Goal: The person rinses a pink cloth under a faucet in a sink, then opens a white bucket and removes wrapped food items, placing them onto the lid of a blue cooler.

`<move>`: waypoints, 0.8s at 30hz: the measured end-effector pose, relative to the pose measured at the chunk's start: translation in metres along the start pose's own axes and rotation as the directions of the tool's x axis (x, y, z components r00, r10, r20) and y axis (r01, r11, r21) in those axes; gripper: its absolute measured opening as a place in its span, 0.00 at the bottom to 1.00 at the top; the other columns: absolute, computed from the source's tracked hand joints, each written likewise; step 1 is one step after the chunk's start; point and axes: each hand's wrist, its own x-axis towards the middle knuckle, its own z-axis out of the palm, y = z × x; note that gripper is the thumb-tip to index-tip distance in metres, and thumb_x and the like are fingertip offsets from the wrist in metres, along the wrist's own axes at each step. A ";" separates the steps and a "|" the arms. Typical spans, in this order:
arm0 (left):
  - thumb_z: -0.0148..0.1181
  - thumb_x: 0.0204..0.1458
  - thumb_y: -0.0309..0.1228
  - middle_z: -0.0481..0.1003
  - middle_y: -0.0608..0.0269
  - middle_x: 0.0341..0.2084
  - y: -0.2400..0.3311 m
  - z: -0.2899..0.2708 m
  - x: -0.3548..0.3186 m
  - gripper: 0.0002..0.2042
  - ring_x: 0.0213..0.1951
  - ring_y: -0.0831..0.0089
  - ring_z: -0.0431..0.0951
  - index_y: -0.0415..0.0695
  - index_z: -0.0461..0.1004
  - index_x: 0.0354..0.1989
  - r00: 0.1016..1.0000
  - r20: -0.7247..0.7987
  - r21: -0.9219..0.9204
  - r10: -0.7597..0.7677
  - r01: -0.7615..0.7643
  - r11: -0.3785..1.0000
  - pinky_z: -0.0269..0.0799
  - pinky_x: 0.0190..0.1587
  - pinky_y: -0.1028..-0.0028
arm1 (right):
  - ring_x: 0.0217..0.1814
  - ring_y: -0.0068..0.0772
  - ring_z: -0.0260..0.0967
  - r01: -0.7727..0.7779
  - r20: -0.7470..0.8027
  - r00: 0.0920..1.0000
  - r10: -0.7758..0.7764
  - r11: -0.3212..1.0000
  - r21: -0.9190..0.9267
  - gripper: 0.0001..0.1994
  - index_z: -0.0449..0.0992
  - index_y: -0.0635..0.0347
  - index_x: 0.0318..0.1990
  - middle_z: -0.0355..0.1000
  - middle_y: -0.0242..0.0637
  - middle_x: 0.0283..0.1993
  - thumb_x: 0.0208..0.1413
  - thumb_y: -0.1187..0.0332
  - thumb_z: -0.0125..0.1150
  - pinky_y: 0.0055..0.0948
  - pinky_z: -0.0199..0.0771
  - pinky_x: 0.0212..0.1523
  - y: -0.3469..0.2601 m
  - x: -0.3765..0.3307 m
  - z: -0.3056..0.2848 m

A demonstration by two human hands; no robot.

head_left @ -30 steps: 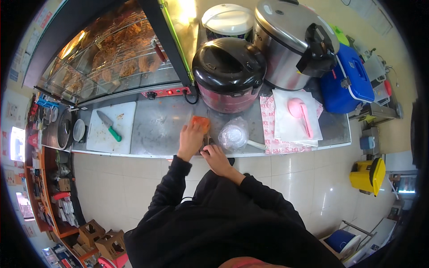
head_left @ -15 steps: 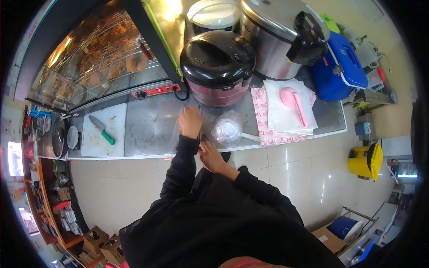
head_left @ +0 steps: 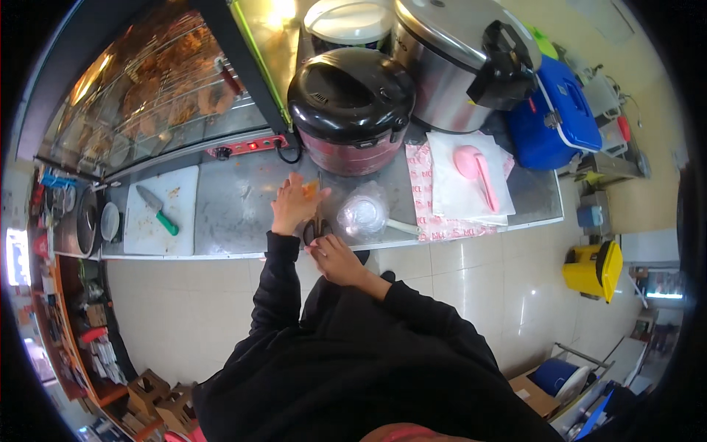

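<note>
My left hand is over the steel counter with its fingers spread. A small orange piece shows by its fingertips; its kind is unclear. Beside that hand lies a pair of dark-handled scissors, blades pointing away from me. At the counter's front edge my right hand is closed, its fingertips pressed together close to the scissors' handles. What it pinches, if anything, is hidden. To the right sits a clear plastic bag around a round, pale thing, with a light handle sticking out.
A black-lidded rice cooker and a big steel cooker stand behind. At left are a knife on a white cutting board and a heated food cabinet. A pink scoop lies on white paper, near a blue cooler.
My left hand has gone from closed to spread and shifted left, uncovering the orange piece and more of the scissors. My right hand stays closed near the counter edge. The view has shifted slightly.
</note>
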 end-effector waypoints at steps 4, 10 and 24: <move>0.62 0.43 0.54 0.58 0.42 0.58 0.027 -0.015 -0.022 0.38 0.59 0.45 0.58 0.44 0.58 0.59 0.971 -0.202 -0.029 0.126 -0.134 0.991 0.55 0.54 0.48 | 0.45 0.43 0.64 -0.005 -0.141 0.990 0.012 0.999 0.047 0.19 0.70 0.62 0.46 0.66 0.41 0.43 0.42 0.73 0.58 0.35 0.68 0.44 -0.003 -0.020 -0.035; 0.63 0.46 0.33 0.59 0.46 0.57 0.147 -0.025 -0.074 0.26 0.57 0.51 0.58 0.37 0.62 0.53 0.696 -0.600 -0.136 0.395 -0.575 0.807 0.54 0.57 0.60 | 0.34 0.39 0.66 -0.195 -0.368 0.901 0.228 0.973 0.125 0.22 0.72 0.55 0.50 0.68 0.38 0.36 0.43 0.76 0.62 0.33 0.70 0.32 0.012 -0.108 -0.105; 0.60 0.45 0.28 0.61 0.42 0.49 0.430 0.200 -0.208 0.19 0.50 0.48 0.61 0.37 0.67 0.47 0.360 -0.191 -0.445 0.913 -0.861 0.246 0.59 0.53 0.57 | 0.39 0.39 0.66 -0.715 -0.833 0.284 0.474 0.684 0.146 0.21 0.70 0.57 0.50 0.64 0.43 0.39 0.46 0.77 0.61 0.30 0.70 0.34 0.113 -0.386 -0.334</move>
